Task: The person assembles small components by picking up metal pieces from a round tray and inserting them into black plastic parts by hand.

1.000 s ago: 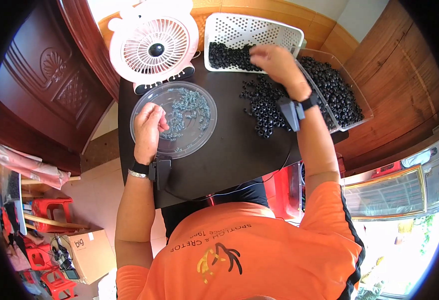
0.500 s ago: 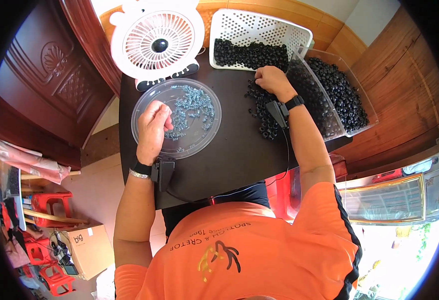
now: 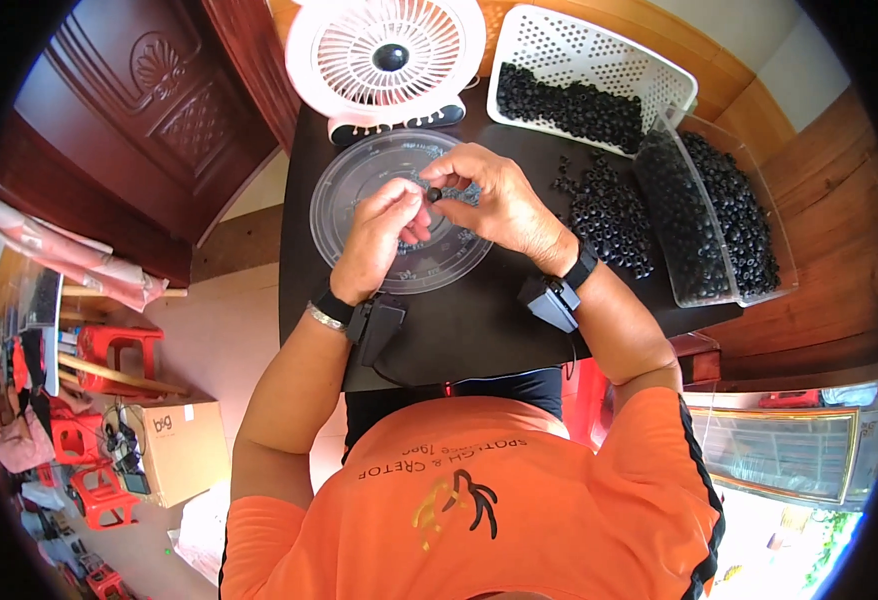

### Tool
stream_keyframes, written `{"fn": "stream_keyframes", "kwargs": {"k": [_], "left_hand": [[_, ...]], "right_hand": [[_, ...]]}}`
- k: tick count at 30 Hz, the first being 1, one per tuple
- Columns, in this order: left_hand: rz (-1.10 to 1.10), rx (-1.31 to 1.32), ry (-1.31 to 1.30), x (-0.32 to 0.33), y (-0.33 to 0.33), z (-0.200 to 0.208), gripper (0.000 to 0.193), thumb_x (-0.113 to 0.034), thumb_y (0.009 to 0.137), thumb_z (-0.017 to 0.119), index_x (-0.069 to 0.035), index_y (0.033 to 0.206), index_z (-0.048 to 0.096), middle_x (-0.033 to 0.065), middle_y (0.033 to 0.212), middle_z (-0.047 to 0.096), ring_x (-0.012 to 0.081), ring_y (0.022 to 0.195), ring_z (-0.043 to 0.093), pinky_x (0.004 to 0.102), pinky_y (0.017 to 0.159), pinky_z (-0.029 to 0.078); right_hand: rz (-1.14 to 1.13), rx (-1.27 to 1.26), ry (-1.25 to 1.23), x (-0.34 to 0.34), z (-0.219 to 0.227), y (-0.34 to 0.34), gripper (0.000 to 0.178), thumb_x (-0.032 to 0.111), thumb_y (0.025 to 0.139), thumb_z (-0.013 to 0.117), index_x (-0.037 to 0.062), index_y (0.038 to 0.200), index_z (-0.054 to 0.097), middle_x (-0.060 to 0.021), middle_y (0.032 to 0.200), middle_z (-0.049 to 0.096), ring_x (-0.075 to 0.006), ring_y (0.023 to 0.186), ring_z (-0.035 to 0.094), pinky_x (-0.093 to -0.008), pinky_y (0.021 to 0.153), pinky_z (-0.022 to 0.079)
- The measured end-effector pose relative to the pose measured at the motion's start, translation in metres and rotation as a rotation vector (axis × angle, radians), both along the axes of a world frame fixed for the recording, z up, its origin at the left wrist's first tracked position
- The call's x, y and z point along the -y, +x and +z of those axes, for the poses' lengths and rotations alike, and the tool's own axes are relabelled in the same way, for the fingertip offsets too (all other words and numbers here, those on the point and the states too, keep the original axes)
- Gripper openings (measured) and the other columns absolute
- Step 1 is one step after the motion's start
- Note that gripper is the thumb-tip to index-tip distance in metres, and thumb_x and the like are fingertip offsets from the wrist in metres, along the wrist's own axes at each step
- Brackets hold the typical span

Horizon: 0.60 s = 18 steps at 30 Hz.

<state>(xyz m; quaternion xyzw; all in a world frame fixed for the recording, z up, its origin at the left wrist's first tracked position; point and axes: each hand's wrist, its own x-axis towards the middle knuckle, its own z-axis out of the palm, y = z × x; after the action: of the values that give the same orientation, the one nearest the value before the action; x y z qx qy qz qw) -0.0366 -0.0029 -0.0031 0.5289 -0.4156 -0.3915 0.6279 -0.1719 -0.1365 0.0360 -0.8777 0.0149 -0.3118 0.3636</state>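
We see a small black ring-like piece (image 3: 434, 194) held up over a round clear plastic tray (image 3: 347, 180), between two bare hands near the back of the desk (image 3: 479, 325). The right hand (image 3: 494, 195) has it in a narrow grip, thumb below and fingertips above. The left hand (image 3: 379, 228) meets it from the other side, its grip drawn closed with thumb against curled fingers; we cannot tell whether something tiny is pinched there. Beneath, partly hidden by the hands, we find small bluish, see-through pieces (image 3: 419, 149) scattered in the tray. To the right, a loose pile of black rings (image 3: 611, 215) lies directly on the dark desktop. Behind that pile stands a white perforated basket (image 3: 559, 50) with more black pieces along its bottom, and to its right a clear bin (image 3: 701, 200) is heaped with them. A white fan (image 3: 389, 57) stands just behind the tray. Nearest us, at the front, is the person's orange shirt (image 3: 519, 480).
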Motion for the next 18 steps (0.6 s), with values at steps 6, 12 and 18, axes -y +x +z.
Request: {"fn": "stream_keyframes", "kwargs": {"k": [6, 12, 18], "left_hand": [[-0.04, -0.02, 0.019, 0.0, -0.009, 0.004, 0.025, -0.025, 0.097, 0.047, -0.002, 0.105, 0.056, 0.0039, 0.086, 0.059, 0.0112, 0.072, 0.056, 0.0235, 0.066, 0.044], [-0.14, -0.269, -0.076, 0.0, 0.002, 0.001, 0.024, -0.021, 0.097, 0.046, -0.002, 0.109, 0.056, 0.0055, 0.098, 0.059, 0.0147, 0.083, 0.059, 0.0272, 0.073, 0.045], [-0.181, -0.356, -0.093, 0.0, 0.003, -0.003, 0.021, -0.017, 0.095, 0.049, -0.003, 0.109, 0.056, 0.0054, 0.104, 0.058, 0.0142, 0.093, 0.057, 0.0301, 0.077, 0.046]], "right_hand": [[0.008, 0.134, -0.196, -0.007, -0.01, 0.001, 0.037, 0.0, 0.065, 0.075, 0.0067, 0.099, 0.062, -0.0076, 0.094, 0.065, -0.0279, 0.089, 0.062, -0.0352, 0.077, 0.053], [-0.048, 0.214, -0.138, -0.007, -0.011, 0.001, 0.035, 0.004, 0.066, 0.077, 0.0078, 0.098, 0.065, -0.0071, 0.096, 0.065, -0.0277, 0.091, 0.062, -0.0348, 0.08, 0.052], [-0.043, 0.161, -0.099, -0.009, -0.012, -0.003, 0.034, 0.012, 0.065, 0.079, 0.0117, 0.098, 0.068, -0.0046, 0.097, 0.064, -0.0259, 0.092, 0.062, -0.0341, 0.08, 0.052]]}}
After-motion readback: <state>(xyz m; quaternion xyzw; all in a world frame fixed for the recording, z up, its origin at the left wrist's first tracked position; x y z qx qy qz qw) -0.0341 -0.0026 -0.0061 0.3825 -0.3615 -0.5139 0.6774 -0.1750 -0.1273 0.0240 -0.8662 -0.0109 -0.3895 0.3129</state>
